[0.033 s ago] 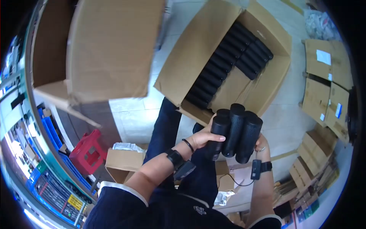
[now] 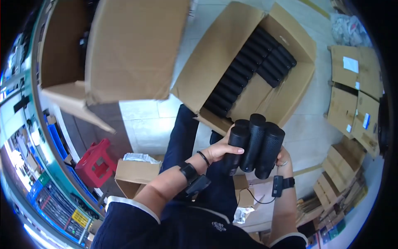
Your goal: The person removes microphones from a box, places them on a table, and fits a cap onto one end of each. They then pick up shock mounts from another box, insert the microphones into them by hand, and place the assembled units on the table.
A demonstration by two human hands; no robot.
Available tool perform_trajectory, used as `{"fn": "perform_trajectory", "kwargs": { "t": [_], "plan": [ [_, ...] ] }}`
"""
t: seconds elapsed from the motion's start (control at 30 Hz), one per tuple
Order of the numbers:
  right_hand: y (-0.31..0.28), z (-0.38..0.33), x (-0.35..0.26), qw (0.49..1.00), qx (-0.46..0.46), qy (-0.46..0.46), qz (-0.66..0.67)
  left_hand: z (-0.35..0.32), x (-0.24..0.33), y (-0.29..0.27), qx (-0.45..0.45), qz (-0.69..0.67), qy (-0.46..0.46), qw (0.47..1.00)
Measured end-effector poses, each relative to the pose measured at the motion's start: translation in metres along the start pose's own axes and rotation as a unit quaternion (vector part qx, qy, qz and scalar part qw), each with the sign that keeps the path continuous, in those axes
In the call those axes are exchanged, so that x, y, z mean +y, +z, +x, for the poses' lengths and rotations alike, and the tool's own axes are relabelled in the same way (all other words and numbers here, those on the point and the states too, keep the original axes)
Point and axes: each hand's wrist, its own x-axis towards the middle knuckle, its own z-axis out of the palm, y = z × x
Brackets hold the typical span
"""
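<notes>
At left stands a red plastic stool (image 2: 96, 164), its side cut through with holes. Right of it, farther off, a big carton (image 2: 137, 50) of plain brown board has a stiff flap jutting near; a passing leg could catch it. A small box (image 2: 139, 171) sits nearer.

In the middle, the left hand (image 2: 219, 151) clasps the leftmost of three cylinders (image 2: 252, 145), thumb across it, fingers mostly hidden behind. Beyond, a box (image 2: 219, 56) holds matching black tubes (image 2: 236, 74) in close rows; those beside its bare patch might roll if the box were bumped.

The three cylinders, tilted side by side in both hands just near of the box, are black, flat-ended, at least two finely dimpled. The middle one seems held mainly by its neighbours, so uneven pressure could let it slide out. A thin cable (image 2: 262, 203) loops near the right wrist and might snag. The right hand (image 2: 283, 157) curls against the rightmost cylinder, fingertips hidden. Farther right, cartons (image 2: 344, 112) are stacked.
</notes>
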Motion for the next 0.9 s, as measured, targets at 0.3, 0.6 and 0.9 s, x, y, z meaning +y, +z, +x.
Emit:
{"fn": "perform_trajectory", "kwargs": {
  "t": [0.3, 0.6, 0.9],
  "plan": [
    [0.230, -0.046, 0.023, 0.985, -0.068, 0.070, -0.141, -0.254, 0.043, 0.088, 0.014, -0.004, 0.126, 0.992],
    [0.534, 0.006, 0.121, 0.938, -0.215, 0.135, -0.234, -0.531, 0.063, 0.069, 0.065, -0.056, 0.361, 0.929],
    [0.801, 0.190, 0.278, 0.834, -0.320, 0.299, -0.336, -0.788, 0.107, -0.042, 0.121, -0.189, 0.505, 0.834]
  ]
}}
